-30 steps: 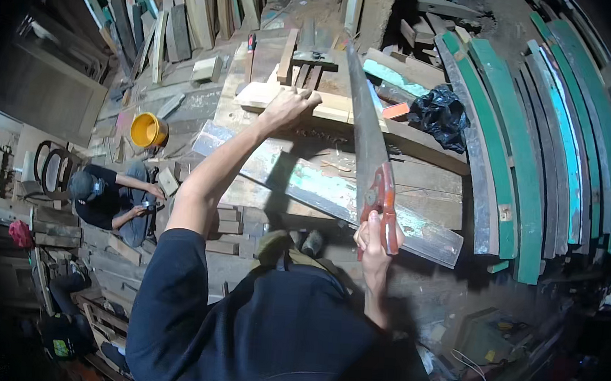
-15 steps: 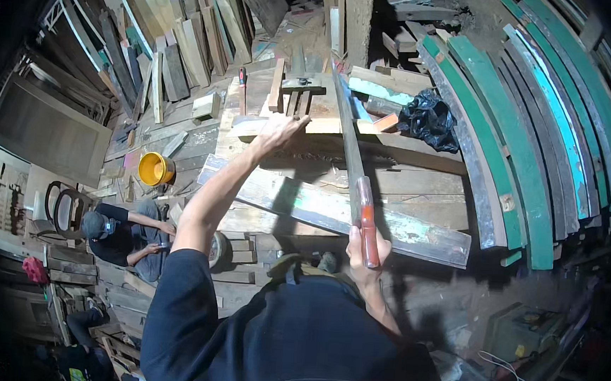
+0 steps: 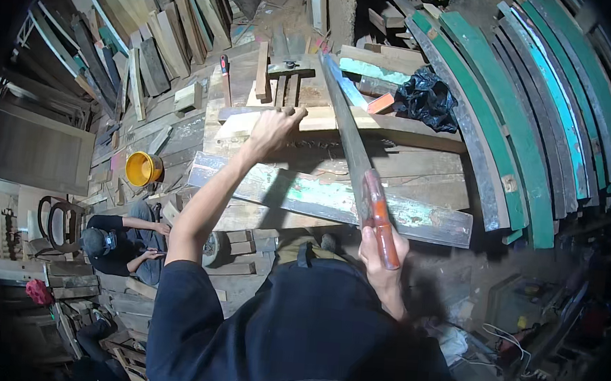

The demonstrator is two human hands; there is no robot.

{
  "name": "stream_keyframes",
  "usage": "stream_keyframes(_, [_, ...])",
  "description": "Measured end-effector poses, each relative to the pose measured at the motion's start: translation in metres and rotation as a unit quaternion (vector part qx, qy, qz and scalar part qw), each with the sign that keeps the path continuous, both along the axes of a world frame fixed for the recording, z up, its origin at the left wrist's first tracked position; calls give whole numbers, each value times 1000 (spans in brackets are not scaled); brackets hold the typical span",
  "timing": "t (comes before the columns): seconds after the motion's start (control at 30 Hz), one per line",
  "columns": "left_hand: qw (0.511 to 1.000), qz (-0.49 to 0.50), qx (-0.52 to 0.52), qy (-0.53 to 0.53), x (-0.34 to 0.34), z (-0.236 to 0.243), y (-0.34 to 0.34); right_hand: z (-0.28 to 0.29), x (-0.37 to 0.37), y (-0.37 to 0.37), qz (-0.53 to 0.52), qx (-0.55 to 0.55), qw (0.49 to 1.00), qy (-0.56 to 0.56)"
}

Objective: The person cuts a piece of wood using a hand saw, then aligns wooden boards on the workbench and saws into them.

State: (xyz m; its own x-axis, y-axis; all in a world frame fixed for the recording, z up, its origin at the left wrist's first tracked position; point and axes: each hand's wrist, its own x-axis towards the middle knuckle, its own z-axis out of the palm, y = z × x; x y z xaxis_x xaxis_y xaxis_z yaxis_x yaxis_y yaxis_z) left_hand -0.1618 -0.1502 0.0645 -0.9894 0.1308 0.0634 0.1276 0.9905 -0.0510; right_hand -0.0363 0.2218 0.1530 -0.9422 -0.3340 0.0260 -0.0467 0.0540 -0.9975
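Note:
A long hand saw with a reddish-brown handle is in my right hand, its fingers wrapped round the handle. The blade slants away from me, across a thick light-brown timber beam. Over the beam's left part lies my left hand, fingers curled on its far edge and holding it. Whether the teeth have cut into the wood cannot be made out. Nearer me, a plank with worn white and green paint lies on the wooden work surface.
Behind the beam are a screwdriver, wood blocks and a black plastic bag. Long green boards stand at right. At left are a yellow bucket, leaning planks and a seated person.
The saw handle and my right hand have shifted slightly right and toward me. My left hand stays on the beam. The whole view has swung a little.

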Motion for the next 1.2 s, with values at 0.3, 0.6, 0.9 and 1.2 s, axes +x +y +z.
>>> stream_keyframes(0.3, [1000,20,-22,8,16,-18,19,-19,17,-19,-58,64,991,-103])
stream_keyframes(0.6, [997,-54,53,11,-20,-22,-12,-81,16,-33,-54,279,959,3])
stream_keyframes(0.9, [997,-58,46,16,-27,-18,-18,-97,11,-13,87,144,969,180])
stream_keyframes(1.2, [982,-35,-37,183,-29,-5,-18,-12,-6,-35,-50,44,998,-16])
